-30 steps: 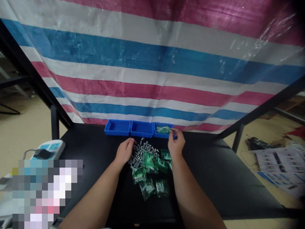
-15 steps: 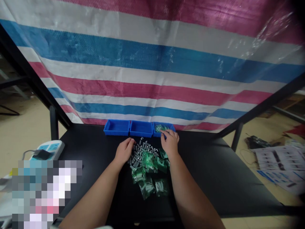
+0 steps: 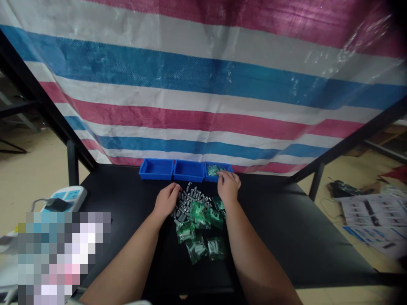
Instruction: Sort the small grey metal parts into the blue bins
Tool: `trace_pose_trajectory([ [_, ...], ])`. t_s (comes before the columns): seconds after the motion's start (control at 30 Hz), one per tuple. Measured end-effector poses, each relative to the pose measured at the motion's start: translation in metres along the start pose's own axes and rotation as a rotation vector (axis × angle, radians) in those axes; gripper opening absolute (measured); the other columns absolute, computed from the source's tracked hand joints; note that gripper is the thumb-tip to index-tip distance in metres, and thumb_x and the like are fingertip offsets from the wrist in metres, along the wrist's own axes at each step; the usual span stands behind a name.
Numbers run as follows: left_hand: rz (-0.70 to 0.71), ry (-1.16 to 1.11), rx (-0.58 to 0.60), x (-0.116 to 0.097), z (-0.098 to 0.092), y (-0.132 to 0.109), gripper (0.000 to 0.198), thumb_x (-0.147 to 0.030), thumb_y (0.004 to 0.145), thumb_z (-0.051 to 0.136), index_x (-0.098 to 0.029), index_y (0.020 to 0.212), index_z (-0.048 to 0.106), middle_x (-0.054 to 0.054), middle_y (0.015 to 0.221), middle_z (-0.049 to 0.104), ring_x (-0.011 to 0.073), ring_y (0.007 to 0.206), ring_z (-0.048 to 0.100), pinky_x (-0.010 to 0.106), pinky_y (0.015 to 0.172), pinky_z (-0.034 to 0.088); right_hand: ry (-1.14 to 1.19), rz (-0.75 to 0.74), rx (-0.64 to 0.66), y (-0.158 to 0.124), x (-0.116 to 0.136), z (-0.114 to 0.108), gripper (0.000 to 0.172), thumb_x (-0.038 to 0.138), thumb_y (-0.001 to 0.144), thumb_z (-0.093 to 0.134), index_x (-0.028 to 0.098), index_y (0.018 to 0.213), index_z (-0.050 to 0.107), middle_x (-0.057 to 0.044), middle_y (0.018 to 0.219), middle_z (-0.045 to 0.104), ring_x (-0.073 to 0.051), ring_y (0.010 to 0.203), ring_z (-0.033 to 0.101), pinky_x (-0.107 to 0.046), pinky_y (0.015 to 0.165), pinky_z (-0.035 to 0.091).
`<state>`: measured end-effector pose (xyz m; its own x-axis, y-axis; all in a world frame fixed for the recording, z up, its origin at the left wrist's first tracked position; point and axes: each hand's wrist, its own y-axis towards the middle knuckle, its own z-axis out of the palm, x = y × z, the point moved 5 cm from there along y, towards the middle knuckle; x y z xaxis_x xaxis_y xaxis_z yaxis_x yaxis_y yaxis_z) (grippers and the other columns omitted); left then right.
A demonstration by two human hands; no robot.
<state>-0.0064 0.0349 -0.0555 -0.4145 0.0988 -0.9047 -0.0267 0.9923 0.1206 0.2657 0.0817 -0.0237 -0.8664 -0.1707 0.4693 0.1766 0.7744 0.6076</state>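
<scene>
Two bare hands are working over a black table (image 3: 280, 237). Closest in, right by the wrists, there's a loose spread of green bags (image 3: 195, 248) with metal bits inside. Just past those sits a heap of small grey parts (image 3: 187, 203), none of them bagged. The left hand (image 3: 165, 201) is loosely curled against the heap's left edge, though you can't tell if it's pinching anything. The right hand (image 3: 228, 188) is up by the bins with its fingers (image 3: 220, 177) curved toward a rim, and no clear grip shows. Three blue bins (image 3: 188, 178) line the far table edge, and only the right bin (image 3: 210, 179) visibly has a green bag (image 3: 213, 170) in it. So one bag or so is in, while most bags and the whole heap are on the table. A striped tarp (image 3: 203, 84) hangs behind.
</scene>
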Motion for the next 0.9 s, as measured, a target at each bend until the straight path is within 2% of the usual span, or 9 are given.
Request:
trace_pose_trajectory([
  [0.13, -0.003, 0.006, -0.002, 0.001, 0.000, 0.000, 0.040, -0.050, 0.096, 0.042, -0.022, 0.088, 0.070, -0.001, 0.066, 0.060, 0.0169, 0.063, 0.056, 0.025, 0.058, 0.038, 0.008, 0.016, -0.003, -0.001, 0.004, -0.004, 0.025, 0.026, 0.091, 0.051, 0.023, 0.096, 0.076, -0.011, 0.115, 0.068, -0.033, 0.115, 0.045, -0.055, 0.103, 0.030],
  [0.2, -0.007, 0.001, 0.002, 0.000, 0.000, 0.000, 0.040, -0.050, 0.096, 0.042, -0.022, 0.088, 0.069, -0.001, 0.067, 0.061, 0.0167, 0.063, 0.055, 0.025, 0.058, 0.038, 0.063, -0.028, 0.061, 0.001, 0.013, -0.011, 0.024, 0.028, 0.091, 0.053, 0.022, 0.098, 0.075, -0.012, 0.112, 0.066, -0.032, 0.111, 0.049, -0.051, 0.100, 0.035],
  [0.27, -0.005, 0.001, 0.000, 0.000, 0.000, 0.000, 0.040, -0.050, 0.096, 0.042, -0.022, 0.088, 0.069, -0.001, 0.068, 0.062, 0.0168, 0.063, 0.056, 0.025, 0.059, 0.038, 0.187, -0.141, 0.246, -0.001, 0.031, -0.017, 0.021, 0.030, 0.091, 0.056, 0.022, 0.099, 0.074, -0.009, 0.103, 0.066, -0.027, 0.099, 0.056, -0.043, 0.092, 0.043],
  [0.37, 0.004, 0.009, 0.001, -0.001, 0.000, 0.000, 0.039, -0.049, 0.097, 0.042, -0.022, 0.088, 0.069, 0.000, 0.071, 0.064, 0.0171, 0.066, 0.057, 0.026, 0.060, 0.039, 0.347, -0.296, 0.667, -0.014, 0.058, -0.022, 0.019, 0.037, 0.089, 0.066, 0.024, 0.100, 0.073, -0.003, 0.090, 0.066, -0.020, 0.081, 0.059, -0.032, 0.075, 0.046],
  [0.43, 0.005, 0.010, 0.008, -0.001, 0.000, 0.000, 0.038, -0.049, 0.097, 0.042, -0.023, 0.088, 0.068, -0.001, 0.071, 0.064, 0.0172, 0.067, 0.058, 0.025, 0.060, 0.039, 0.359, -0.339, 0.855, -0.026, 0.069, -0.023, 0.033, 0.044, 0.076, 0.080, 0.026, 0.103, 0.073, -0.002, 0.092, 0.066, -0.020, 0.083, 0.061, -0.030, 0.074, 0.047],
  [0.53, 0.007, 0.015, 0.012, -0.001, -0.001, 0.000, 0.037, -0.048, 0.097, 0.042, -0.023, 0.089, 0.069, -0.001, 0.073, 0.065, 0.0172, 0.067, 0.058, 0.026, 0.060, 0.039, 0.340, -0.348, 1.017, -0.040, 0.075, -0.017, 0.055, 0.043, 0.058, 0.092, 0.028, 0.107, 0.072, -0.002, 0.101, 0.066, -0.023, 0.092, 0.063, -0.031, 0.079, 0.049],
  [0.67, 0.008, 0.021, 0.002, -0.001, -0.001, 0.001, 0.036, -0.047, 0.096, 0.043, -0.023, 0.089, 0.069, 0.000, 0.075, 0.067, 0.0171, 0.068, 0.059, 0.026, 0.059, 0.039, 0.340, -0.330, 1.058, -0.048, 0.076, -0.010, 0.055, 0.030, 0.060, 0.090, 0.028, 0.111, 0.070, -0.003, 0.108, 0.066, -0.024, 0.099, 0.063, -0.032, 0.081, 0.049],
  [0.77, 0.017, 0.027, 0.001, -0.001, 0.000, 0.001, 0.034, -0.046, 0.096, 0.045, -0.023, 0.087, 0.068, 0.000, 0.073, 0.066, 0.0173, 0.068, 0.059, 0.026, 0.060, 0.039, 0.356, -0.280, 1.032, -0.047, 0.073, -0.010, 0.042, 0.021, 0.070, 0.079, 0.028, 0.111, 0.070, -0.001, 0.099, 0.068, -0.020, 0.085, 0.063, -0.030, 0.072, 0.047],
  [0.9, 0.037, 0.031, -0.007, -0.001, 0.000, 0.001, 0.029, -0.043, 0.094, 0.047, -0.022, 0.086, 0.066, -0.001, 0.074, 0.066, 0.0171, 0.070, 0.059, 0.025, 0.064, 0.040, 0.526, -0.180, 0.990, -0.042, 0.068, -0.006, 0.023, 0.025, 0.084, 0.066, 0.025, 0.107, 0.068, 0.002, 0.082, 0.063, -0.014, 0.067, 0.056, -0.026, 0.061, 0.044],
])
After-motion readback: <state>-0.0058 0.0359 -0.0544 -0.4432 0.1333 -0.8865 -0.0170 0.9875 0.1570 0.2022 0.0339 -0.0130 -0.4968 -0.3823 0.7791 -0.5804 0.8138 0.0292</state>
